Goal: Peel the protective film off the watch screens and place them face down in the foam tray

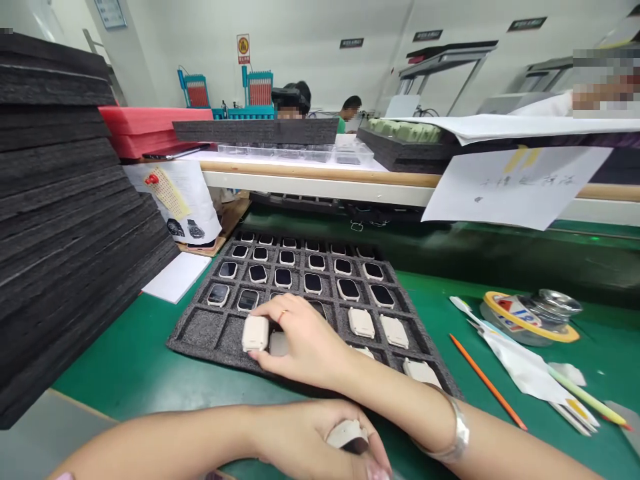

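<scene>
A dark foam tray (197, 327) with square compartments lies on the green bench, many of them holding smartwatch cases. My right hand (305, 340) reaches over the tray's front left part. Its thumb and fingers pinch a cream watch case (255, 333), back side up, at a compartment. Another case (279, 343) sits partly under that hand. Nearer to me, my left hand (305, 437) curls around a cream watch case (347, 433), partly hidden by the fingers. Farther rows show cases with dark screens (313, 283) up; some at the right, such as this case (361, 323), lie back up.
A tall stack of black foam trays (75, 220) stands at left beside white paper (177, 277). On the right lie an orange stick (487, 380), a white brush (465, 308), and a yellow-rimmed container (530, 317). A shelf (310, 175) spans the back. Other people work beyond it.
</scene>
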Demonstrator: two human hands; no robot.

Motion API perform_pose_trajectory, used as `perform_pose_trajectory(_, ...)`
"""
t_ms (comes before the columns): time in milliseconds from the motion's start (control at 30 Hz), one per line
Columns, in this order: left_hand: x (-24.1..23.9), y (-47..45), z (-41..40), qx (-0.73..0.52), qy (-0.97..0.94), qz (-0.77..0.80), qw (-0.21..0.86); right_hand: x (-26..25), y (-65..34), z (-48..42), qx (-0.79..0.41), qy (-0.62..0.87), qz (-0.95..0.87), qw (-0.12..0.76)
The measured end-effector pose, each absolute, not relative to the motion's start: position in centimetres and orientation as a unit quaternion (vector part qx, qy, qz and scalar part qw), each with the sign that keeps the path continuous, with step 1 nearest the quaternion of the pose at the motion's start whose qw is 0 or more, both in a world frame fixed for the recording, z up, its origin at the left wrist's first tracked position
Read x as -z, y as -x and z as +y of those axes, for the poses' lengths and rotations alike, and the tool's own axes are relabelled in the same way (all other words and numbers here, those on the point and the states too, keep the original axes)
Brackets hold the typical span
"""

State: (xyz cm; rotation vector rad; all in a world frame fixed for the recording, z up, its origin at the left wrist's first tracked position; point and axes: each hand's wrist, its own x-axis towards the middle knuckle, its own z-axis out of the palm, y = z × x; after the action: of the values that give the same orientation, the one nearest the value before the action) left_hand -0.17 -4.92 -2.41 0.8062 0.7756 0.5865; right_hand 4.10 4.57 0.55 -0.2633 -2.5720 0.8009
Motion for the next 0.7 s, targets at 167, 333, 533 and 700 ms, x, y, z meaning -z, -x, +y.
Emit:
perform_pose_trajectory(167,2.0,1.0,-5.2,-0.253,-0.470,0.375,0.758,0.6,-0.8,3.6,-0.272,0.114,-0.935,0.197)
perform_pose_trajectory(333,1.3,0.9,-5.4,-0.322,-0.494,0.375,0.715,-1.3,-3.6,4.9,-0.313,0.132,-0.914,0.220)
perform_pose_trajectory(533,1.2,0.1,-4.8,-0.496,-0.288,0.393,0.719,-4.5,-11.0,5.5,-0.392,0.111,-0.860,0.307)
perform_pose_trajectory(700,0.6,0.8,-4.4,-0.598,-0.138,0.298,0.731,-3.5,-13.7,4.6,-0.302,0.077,-0.907,0.282)
